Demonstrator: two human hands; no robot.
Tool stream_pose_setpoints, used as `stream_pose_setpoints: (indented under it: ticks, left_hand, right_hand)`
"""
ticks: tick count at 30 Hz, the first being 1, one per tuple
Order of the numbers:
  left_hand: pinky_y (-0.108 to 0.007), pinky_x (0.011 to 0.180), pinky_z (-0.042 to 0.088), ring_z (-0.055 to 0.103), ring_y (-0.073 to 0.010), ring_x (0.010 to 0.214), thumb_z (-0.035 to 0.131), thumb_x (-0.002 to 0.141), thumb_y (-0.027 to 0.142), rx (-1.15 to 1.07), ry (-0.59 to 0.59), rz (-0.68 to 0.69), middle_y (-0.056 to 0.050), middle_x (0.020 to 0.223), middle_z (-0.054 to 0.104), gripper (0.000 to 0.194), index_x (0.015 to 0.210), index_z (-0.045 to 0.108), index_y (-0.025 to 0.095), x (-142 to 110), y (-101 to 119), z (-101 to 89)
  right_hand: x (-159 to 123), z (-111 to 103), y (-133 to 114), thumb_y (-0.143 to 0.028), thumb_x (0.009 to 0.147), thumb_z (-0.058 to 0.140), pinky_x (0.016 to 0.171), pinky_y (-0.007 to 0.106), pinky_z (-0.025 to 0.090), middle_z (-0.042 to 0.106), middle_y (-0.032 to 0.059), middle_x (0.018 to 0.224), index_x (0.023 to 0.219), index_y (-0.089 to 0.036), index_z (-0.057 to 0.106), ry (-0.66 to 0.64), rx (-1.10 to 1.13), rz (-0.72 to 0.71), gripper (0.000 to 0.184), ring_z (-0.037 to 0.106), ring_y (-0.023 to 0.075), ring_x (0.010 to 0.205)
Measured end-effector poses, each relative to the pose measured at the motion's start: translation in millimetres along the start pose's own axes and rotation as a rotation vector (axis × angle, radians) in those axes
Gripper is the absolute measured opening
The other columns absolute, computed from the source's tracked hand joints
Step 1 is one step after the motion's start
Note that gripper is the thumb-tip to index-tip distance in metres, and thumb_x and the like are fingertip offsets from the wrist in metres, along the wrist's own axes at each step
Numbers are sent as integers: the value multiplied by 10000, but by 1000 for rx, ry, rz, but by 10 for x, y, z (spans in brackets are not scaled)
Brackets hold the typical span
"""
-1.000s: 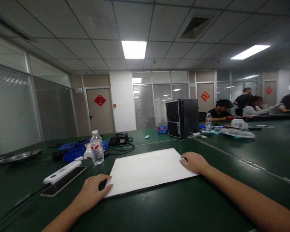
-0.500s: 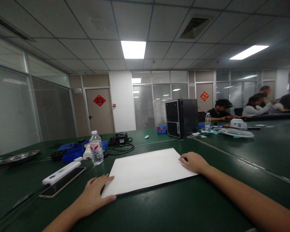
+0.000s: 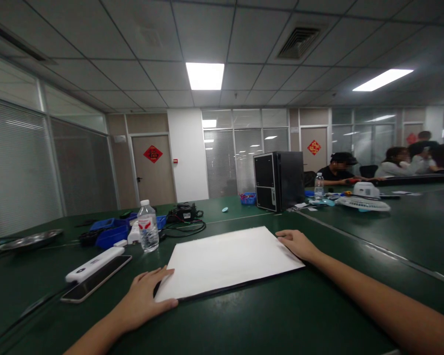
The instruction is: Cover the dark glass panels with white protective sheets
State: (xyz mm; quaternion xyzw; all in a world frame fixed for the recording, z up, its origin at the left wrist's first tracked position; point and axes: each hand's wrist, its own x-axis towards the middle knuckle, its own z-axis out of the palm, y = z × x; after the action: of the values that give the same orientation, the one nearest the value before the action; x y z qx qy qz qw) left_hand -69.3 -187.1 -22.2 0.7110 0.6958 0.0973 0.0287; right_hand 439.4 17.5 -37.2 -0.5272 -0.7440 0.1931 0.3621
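Observation:
A white rectangular sheet [image 3: 229, 264] lies flat on the green table, with a dark edge showing beneath its front side. At its near left corner is my left hand [image 3: 148, 293], thumb and fingers spread apart, the fingertips touching the sheet's left edge and the thumb at the front edge. On the far right side, my right hand [image 3: 298, 244] rests by the sheet's right edge, fingers loosely extended and slightly bent. Whether its fingertips touch the sheet is hard to make out.
Left of the sheet are a water bottle [image 3: 147, 227], a white power strip [image 3: 95, 265], a phone [image 3: 96, 278] and blue bins [image 3: 112, 235]. A black adapter with cables [image 3: 185, 213] and a computer tower [image 3: 278, 181] stand behind. People sit at the far right.
My right hand has shifted slightly back and off the sheet's top toward its right edge, uncovering the near right corner. My left hand and the sheet stay put.

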Motion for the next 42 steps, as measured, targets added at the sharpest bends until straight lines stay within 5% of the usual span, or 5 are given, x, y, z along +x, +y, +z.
stream_pose_setpoints:
  ticks: [14, 21, 29, 36, 42]
  left_hand:
    - [-577, 1233, 318, 444, -399, 1475, 627, 741, 797, -59, 65, -9, -94, 1568, 532, 946, 1504, 537, 244, -11, -31, -37]
    - [-600, 1253, 252, 374, -412, 1514, 606, 768, 799, -76, 37, -5, -93, 1609, 481, 943, 1537, 489, 265, -6, -89, -11]
    - [-619, 1213, 334, 317, -458, 1528, 700, 685, 814, -96, 34, 66, -73, 1657, 407, 1081, 1589, 384, 314, -34, -172, 30]
    - [-489, 1183, 431, 552, -315, 1396, 553, 912, 488, -82, 191, 146, 4, 1572, 538, 659, 1548, 453, 348, 48, -186, 58]
    - [-460, 1156, 457, 576, -282, 1370, 467, 926, 350, -42, 268, 157, 42, 1541, 568, 576, 1499, 523, 368, 69, -223, 41]
  right_hand:
    - [1, -103, -48, -280, 651, 809, 1036, 474, 562, 663, 113, 1400, 1356, -240, 664, 79, 640, -122, 721, 627, 336, 1292]
    - [-33, -100, -25, -409, 629, 873, 1069, 529, 497, 687, 172, 1353, 1034, -180, 790, 135, 540, -171, 473, 658, 401, 1224]
    - [-19, -211, 25, -467, 708, 748, 1066, 504, 480, 746, 148, 1249, 1014, -192, 779, 200, 446, -171, 413, 658, 381, 1217]
    - [-19, -273, 68, -464, 719, 704, 1049, 503, 481, 771, 143, 1169, 992, -186, 774, 170, 382, -149, 395, 685, 370, 1147]
    - [-74, -318, 66, -492, 739, 722, 1010, 467, 508, 779, 134, 1131, 1028, -165, 762, 47, 300, -172, 439, 707, 340, 1081]
